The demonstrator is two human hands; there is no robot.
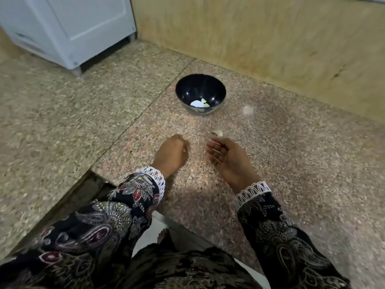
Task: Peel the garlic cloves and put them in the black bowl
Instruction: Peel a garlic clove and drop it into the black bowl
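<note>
Speckled granite counter (291,163), tan wall (270,38) behind, white appliance (68,28) far left. Black bowl (200,91) sits ahead of your hands, pale peeled pieces (199,103) in its bottom. A clove (217,133) lies on the counter just past your right hand's (227,157) fingertips, contact unclear. Right fingers (213,150) are loosely spread, holding nothing. Left hand (171,154) is curled into a fist on the counter; something small shows at its fingers, blurred. A blurred pale bulb (248,112) lies right of the bowl.
</note>
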